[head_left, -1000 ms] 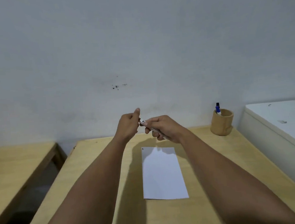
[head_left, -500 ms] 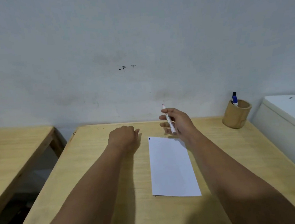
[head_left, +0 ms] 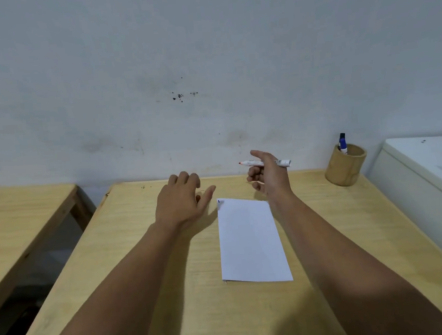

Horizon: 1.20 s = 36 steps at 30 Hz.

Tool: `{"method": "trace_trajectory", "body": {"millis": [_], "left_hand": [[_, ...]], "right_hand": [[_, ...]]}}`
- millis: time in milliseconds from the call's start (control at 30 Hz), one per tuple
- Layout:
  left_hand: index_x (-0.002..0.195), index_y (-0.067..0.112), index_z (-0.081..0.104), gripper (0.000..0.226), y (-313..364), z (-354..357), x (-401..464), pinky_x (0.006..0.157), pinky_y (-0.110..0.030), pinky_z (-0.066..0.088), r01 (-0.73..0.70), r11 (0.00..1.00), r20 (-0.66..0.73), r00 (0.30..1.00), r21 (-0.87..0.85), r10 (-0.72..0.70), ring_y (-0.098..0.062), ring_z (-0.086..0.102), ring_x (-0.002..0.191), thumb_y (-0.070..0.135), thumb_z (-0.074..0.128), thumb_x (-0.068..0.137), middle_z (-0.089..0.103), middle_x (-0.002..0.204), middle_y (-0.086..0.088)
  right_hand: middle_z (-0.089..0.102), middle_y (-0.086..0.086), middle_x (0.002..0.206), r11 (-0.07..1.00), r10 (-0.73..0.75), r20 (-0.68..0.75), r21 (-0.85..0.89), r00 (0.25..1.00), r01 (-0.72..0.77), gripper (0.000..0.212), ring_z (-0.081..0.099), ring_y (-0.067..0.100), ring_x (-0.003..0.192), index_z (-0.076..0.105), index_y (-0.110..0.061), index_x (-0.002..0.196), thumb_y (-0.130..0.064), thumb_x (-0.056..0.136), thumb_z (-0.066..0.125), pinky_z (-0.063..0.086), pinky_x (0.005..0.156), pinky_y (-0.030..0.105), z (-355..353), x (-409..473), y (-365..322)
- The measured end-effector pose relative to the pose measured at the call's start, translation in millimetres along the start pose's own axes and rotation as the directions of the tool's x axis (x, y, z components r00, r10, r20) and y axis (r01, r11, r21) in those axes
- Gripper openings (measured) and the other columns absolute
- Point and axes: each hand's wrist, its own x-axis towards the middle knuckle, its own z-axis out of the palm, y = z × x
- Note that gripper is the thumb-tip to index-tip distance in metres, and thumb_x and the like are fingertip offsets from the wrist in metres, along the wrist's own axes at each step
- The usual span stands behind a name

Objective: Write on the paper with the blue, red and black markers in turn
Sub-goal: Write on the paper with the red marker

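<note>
A white sheet of paper [head_left: 250, 240] lies on the wooden table [head_left: 142, 253], with a small blue mark at its top left corner. My right hand [head_left: 267, 175] hovers above the paper's far right corner and holds an uncapped red marker [head_left: 251, 162], its red tip pointing left. My left hand [head_left: 183, 200] rests on the table left of the paper with fingers spread; something small and red shows beneath it, and I cannot tell what it is. A blue marker [head_left: 342, 143] stands in a round wooden holder [head_left: 345, 168] at the far right.
A second wooden table [head_left: 20, 215] stands to the left across a gap. A white cabinet or box [head_left: 426, 172] borders the table's right side. A plain wall [head_left: 206, 62] rises right behind the table's far edge.
The hands were together pulling the cap off the marker. They have separated: my left hand went down to the table and spread its fingers, and my right hand turned the marker from upright to level.
</note>
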Motion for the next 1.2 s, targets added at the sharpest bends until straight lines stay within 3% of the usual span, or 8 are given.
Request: {"method": "trace_trajectory", "body": {"millis": [100,167,233,333,467,733,967,1200], "left_hand": [[0.121,0.024,0.067,0.057,16,-18,-31,0.091,-0.042,0.05,-0.122,0.964,0.114,0.982,-0.235,0.151,-0.019,0.057,0.114,0.07,0.049,0.091,0.066,0.125,0.008],[0.148,0.032,0.051,0.078,19,-22,-53,0.115,-0.044,0.035,-0.115,0.968,0.355,0.915,-0.221,0.189,-0.015,0.036,0.147,0.08,0.048,0.086,0.043,0.16,0.013],[0.16,0.035,0.031,0.097,17,-20,-69,0.125,-0.043,0.02,-0.121,0.979,0.486,0.854,-0.164,0.187,-0.011,0.008,0.158,0.089,0.046,0.081,0.016,0.17,0.017],[0.162,0.035,0.025,0.107,15,-18,-75,0.127,-0.041,0.013,-0.1,0.985,0.517,0.841,-0.139,0.159,-0.014,0.001,0.159,0.093,0.048,0.075,0.013,0.17,0.017],[0.161,0.034,0.026,0.11,17,-16,-75,0.127,-0.041,0.011,-0.109,0.988,0.525,0.838,-0.11,0.151,-0.016,0.007,0.159,0.095,0.049,0.073,0.017,0.169,0.016],[0.163,0.032,0.021,0.116,17,-14,-76,0.129,-0.04,0.004,-0.09,0.99,0.533,0.835,-0.112,0.136,-0.012,0.003,0.159,0.096,0.047,0.071,0.013,0.171,0.014],[0.164,0.028,0.018,0.128,19,-17,-81,0.127,-0.055,-0.004,-0.009,1.0,0.564,0.825,-0.014,0.015,-0.008,-0.004,0.159,0.104,0.037,0.063,0.004,0.172,0.01],[0.164,0.026,0.018,0.132,21,-19,-85,0.127,-0.054,-0.006,0.049,0.999,0.558,0.828,0.016,-0.049,-0.011,-0.007,0.159,0.106,0.035,0.061,0.001,0.173,0.005]], "right_hand": [[0.073,0.006,0.065,0.993,-0.061,-0.018,-0.103,0.998,0.059,0.018,0.059,0.016,0.05,0.078,-0.015,0.095,-0.028,0.098,0.067,0.038,0.045,0.022,1,-14,12],[0.071,0.006,0.063,0.986,-0.08,-0.021,-0.145,0.997,0.076,0.022,0.06,0.017,0.05,0.08,-0.018,0.087,-0.03,0.099,0.065,0.039,0.045,0.022,4,-24,22],[0.074,0.006,0.068,0.983,-0.068,-0.019,-0.17,0.998,0.063,0.021,0.062,0.02,0.055,0.08,-0.023,0.083,-0.029,0.095,0.063,0.042,0.049,0.024,7,-32,31],[0.081,0.005,0.079,0.969,-0.077,0.038,-0.234,0.996,0.084,0.019,0.066,0.018,0.061,0.081,-0.02,0.089,-0.033,0.095,0.068,0.048,0.053,0.027,13,-39,46],[0.07,0.004,0.067,0.944,-0.119,0.037,-0.306,0.992,0.125,0.037,0.057,0.011,0.049,0.074,-0.01,0.084,-0.044,0.097,0.074,0.043,0.045,0.02,21,-39,57],[0.07,0.019,0.066,0.934,-0.087,0.028,-0.346,0.996,0.091,0.037,0.058,0.018,0.047,0.066,0.003,0.081,-0.03,0.095,0.073,0.045,0.048,0.025,33,-25,74],[0.076,0.025,0.079,0.907,-0.123,0.074,-0.396,0.99,0.142,0.029,0.064,0.013,0.05,0.06,-0.013,0.063,-0.017,0.091,0.068,0.047,0.048,0.021,28,-24,81],[0.078,0.019,0.075,0.903,-0.121,0.099,-0.403,0.988,0.151,0.028,0.065,0.018,0.054,0.061,-0.015,0.061,-0.019,0.087,0.068,0.048,0.052,0.026,28,-24,82]]}}
